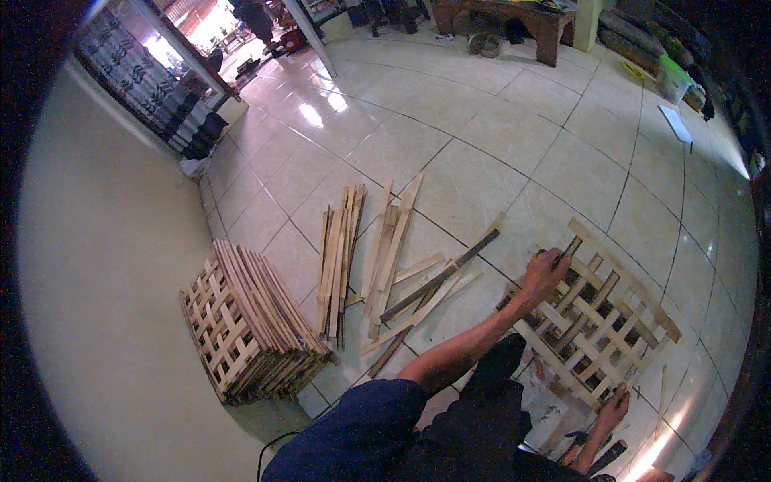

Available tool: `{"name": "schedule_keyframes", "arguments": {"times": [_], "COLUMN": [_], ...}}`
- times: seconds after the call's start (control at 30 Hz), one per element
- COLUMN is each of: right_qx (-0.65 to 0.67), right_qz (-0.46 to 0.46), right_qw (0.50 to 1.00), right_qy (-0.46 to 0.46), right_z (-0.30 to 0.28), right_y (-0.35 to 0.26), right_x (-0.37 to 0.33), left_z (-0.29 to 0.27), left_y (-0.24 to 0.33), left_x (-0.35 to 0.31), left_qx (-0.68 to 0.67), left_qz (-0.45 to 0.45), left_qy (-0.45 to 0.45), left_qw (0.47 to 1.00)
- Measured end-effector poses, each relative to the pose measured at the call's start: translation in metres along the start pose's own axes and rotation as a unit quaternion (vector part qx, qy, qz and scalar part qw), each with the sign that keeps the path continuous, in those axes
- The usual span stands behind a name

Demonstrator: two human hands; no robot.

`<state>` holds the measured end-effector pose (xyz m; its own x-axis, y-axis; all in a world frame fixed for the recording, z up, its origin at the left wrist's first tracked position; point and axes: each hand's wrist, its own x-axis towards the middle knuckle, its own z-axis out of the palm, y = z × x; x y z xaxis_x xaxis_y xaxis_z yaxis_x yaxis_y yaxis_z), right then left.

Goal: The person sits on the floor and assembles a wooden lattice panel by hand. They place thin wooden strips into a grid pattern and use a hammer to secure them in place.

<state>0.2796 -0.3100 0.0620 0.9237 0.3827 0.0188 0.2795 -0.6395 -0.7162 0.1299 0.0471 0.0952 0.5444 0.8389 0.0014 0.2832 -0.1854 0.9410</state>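
Note:
A woven bamboo lattice panel [590,321] lies in front of me at the right, made of pale and dark-backed slats crossing over and under. My left hand [544,277] is closed at its far left corner, around the end of a dark slat. At the near corner, the fingers of my right hand [613,408] are bent against the panel's edge, and their tips are partly hidden. Left of the panel, loose bamboo slats [438,285] lie crossed on the floor. Two looser bundles of slats, one upright pile [341,257] and another pile [392,249], lie beyond my left forearm.
A thick stack of finished-looking lattice panels [257,321] leans against the wall [104,265] at left. At the back are a wooden bench [506,24], a green-and-clear tub [673,79], a curtain [152,88] and a bright doorway. A dark object [608,458] lies near my right wrist.

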Motion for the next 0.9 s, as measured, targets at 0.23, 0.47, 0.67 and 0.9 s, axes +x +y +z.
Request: {"name": "schedule_keyframes", "arguments": {"times": [0.23, 0.47, 0.67, 0.9], "right_qx": [-0.034, 0.128, 0.204, -0.037], "right_qz": [0.134, 0.192, 0.052, -0.400], "right_qw": [0.989, 0.973, 0.972, 0.883], "right_qy": [-0.057, 0.003, 0.101, 0.244], "right_z": [0.007, 0.005, -0.036, -0.049], "right_y": [0.031, -0.009, -0.035, -0.097], "right_x": [-0.025, -0.044, 0.000, 0.029], "left_z": [0.016, 0.001, 0.002, -0.020], "left_y": [-0.041, -0.033, 0.050, 0.088], "left_x": [-0.011, -0.009, 0.009, -0.033], "left_qx": [-0.005, -0.091, -0.082, -0.599], "left_qz": [0.062, 0.031, 0.137, -0.088], "left_qy": [0.068, -0.033, 0.043, -0.232], "left_qw": [0.996, 0.995, 0.986, 0.761]}}
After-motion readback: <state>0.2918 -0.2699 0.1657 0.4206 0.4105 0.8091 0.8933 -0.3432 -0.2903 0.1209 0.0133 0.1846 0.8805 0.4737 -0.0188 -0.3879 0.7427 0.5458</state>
